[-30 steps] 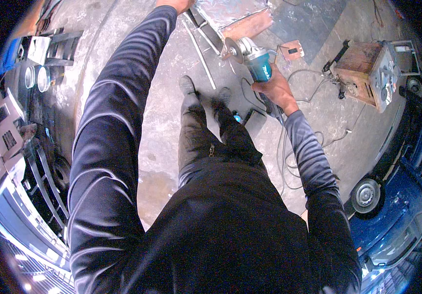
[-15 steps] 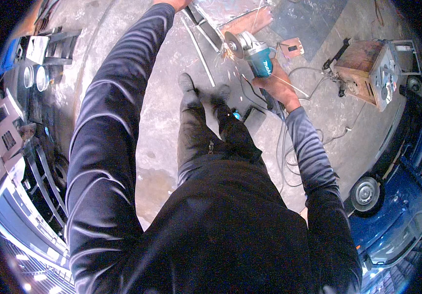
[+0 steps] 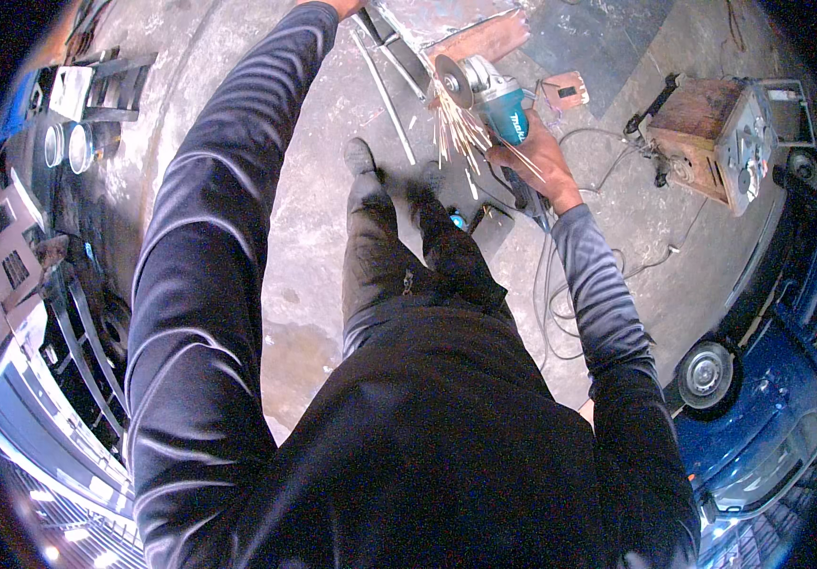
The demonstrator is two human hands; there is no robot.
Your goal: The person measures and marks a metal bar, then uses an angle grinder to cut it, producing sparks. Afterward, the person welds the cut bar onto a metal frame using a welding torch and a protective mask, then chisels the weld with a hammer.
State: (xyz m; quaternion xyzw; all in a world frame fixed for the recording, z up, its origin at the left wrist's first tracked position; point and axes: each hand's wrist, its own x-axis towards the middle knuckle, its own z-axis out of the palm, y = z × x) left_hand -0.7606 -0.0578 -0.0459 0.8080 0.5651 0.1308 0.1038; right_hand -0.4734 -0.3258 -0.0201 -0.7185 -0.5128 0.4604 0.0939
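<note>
A teal and silver angle grinder (image 3: 501,102) is gripped in my right hand (image 3: 541,159), its fingers wrapped round the body. The grinder's disc (image 3: 454,80) meets the end of a dark metal bar (image 3: 399,52), and orange sparks (image 3: 458,133) spray down toward my feet. At the top edge, my left hand (image 3: 340,7) shows only in part beside the upper end of the metal bars; its fingers are cut off by the frame. A thin pale metal rod (image 3: 385,100) slants down to the left of the bar.
A brown metal plate (image 3: 479,40) lies just beyond the disc, and a small plate with a hole (image 3: 565,90) lies right of it. Cables (image 3: 550,294) trail over the concrete floor. On the right stand a wooden box (image 3: 707,137) and a blue vehicle (image 3: 759,408); metal parts (image 3: 10,247) sit left.
The spark spray has grown longer and denser, reaching past my right hand. The grinder has tilted slightly, with its disc a little higher. My left arm has barely moved.
</note>
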